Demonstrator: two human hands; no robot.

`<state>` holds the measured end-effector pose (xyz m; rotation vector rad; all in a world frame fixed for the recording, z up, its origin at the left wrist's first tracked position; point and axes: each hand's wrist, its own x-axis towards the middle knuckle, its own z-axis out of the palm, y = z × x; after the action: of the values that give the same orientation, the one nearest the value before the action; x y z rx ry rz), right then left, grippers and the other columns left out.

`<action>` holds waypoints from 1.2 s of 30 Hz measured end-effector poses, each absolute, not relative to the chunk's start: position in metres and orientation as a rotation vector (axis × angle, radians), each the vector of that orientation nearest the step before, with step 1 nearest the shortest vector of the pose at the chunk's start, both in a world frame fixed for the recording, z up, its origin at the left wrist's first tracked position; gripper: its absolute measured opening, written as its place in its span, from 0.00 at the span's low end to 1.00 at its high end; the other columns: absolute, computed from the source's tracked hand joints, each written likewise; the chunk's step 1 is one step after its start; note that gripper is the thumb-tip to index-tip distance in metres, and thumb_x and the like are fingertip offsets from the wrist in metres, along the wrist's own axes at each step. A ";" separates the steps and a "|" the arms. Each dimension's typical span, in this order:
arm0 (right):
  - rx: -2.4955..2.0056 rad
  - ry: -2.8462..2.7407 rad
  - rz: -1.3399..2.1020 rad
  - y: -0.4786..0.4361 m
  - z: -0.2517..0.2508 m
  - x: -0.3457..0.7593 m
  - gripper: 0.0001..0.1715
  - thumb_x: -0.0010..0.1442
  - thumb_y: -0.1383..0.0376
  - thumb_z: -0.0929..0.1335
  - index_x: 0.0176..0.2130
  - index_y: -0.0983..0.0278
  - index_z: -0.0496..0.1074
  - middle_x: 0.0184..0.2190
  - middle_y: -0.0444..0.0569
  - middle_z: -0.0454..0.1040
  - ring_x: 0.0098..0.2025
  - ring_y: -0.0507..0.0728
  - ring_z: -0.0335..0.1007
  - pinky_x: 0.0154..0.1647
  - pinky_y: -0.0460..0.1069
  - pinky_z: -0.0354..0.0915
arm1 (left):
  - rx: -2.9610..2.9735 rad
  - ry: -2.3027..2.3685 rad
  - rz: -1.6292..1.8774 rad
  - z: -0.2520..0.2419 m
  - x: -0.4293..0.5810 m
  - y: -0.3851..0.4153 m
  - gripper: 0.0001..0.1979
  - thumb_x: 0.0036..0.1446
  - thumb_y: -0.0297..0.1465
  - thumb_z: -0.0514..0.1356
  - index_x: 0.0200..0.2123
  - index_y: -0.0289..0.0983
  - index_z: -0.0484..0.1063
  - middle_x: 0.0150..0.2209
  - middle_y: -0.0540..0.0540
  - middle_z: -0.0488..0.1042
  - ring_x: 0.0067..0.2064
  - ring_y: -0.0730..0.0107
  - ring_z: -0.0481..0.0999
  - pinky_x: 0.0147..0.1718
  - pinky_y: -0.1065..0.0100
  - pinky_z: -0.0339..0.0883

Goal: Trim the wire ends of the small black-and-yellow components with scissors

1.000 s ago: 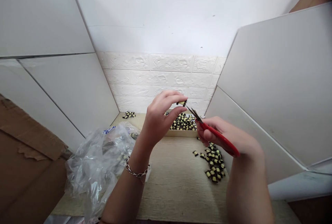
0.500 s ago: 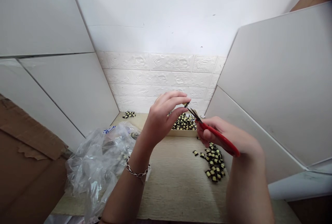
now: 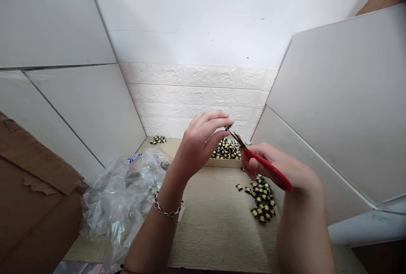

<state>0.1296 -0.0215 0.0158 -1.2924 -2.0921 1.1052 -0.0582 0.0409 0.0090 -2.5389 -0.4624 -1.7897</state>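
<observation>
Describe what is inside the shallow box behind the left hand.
The shallow box holds many small black-and-yellow pieces, heaped together. The left hand hides its left part; what lies there, or beneath the top pieces, cannot be seen.

Red scissors [image 3: 265, 165], black-and-yellow pieces [image 3: 259, 199]

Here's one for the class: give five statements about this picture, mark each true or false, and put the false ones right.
1. The right hand holds red-handled scissors. True.
2. The left hand pinches a small yellow-and-black piece. True.
3. The chain bracelet is on the right wrist. False: the bracelet is on the left wrist.
4. A shallow box beyond the hands holds many small pieces. True.
5. The clear plastic lies to the right of both arms. False: the clear plastic lies to their left.
</observation>
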 end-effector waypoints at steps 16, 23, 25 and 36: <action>-1.312 -2.109 1.083 -0.021 0.016 0.129 0.33 0.47 0.37 0.57 0.24 0.64 0.59 0.21 0.44 0.60 0.25 0.51 0.55 0.24 0.47 0.56 | -2.524 -0.442 -1.800 0.009 -0.058 0.041 0.10 0.53 0.27 0.57 0.40 0.38 0.70 0.41 0.45 0.72 0.45 0.71 0.70 0.45 0.65 0.65; -1.313 -2.095 1.089 -0.020 0.017 0.128 0.33 0.48 0.37 0.57 0.24 0.64 0.59 0.21 0.44 0.61 0.25 0.51 0.56 0.25 0.47 0.58 | -2.508 -0.439 -1.777 0.007 -0.059 0.045 0.11 0.52 0.26 0.57 0.41 0.36 0.70 0.41 0.44 0.72 0.45 0.72 0.70 0.45 0.66 0.65; -1.316 -2.087 1.090 -0.019 0.017 0.128 0.33 0.48 0.37 0.57 0.24 0.64 0.59 0.21 0.44 0.61 0.25 0.51 0.56 0.25 0.47 0.59 | -2.508 -0.445 -1.768 0.007 -0.058 0.046 0.11 0.53 0.26 0.57 0.41 0.36 0.70 0.41 0.44 0.72 0.45 0.71 0.70 0.45 0.65 0.65; -1.287 -2.110 1.079 -0.018 0.016 0.131 0.33 0.49 0.38 0.57 0.23 0.64 0.60 0.21 0.45 0.62 0.25 0.51 0.59 0.26 0.47 0.61 | -2.511 -0.464 -1.743 0.005 -0.057 0.049 0.10 0.53 0.26 0.56 0.41 0.37 0.70 0.41 0.44 0.72 0.46 0.71 0.70 0.46 0.64 0.65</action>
<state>0.1306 -0.0178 0.0157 -1.2873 -2.1099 1.0793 -0.0571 0.0491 0.0050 -2.5111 -0.4636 -1.7431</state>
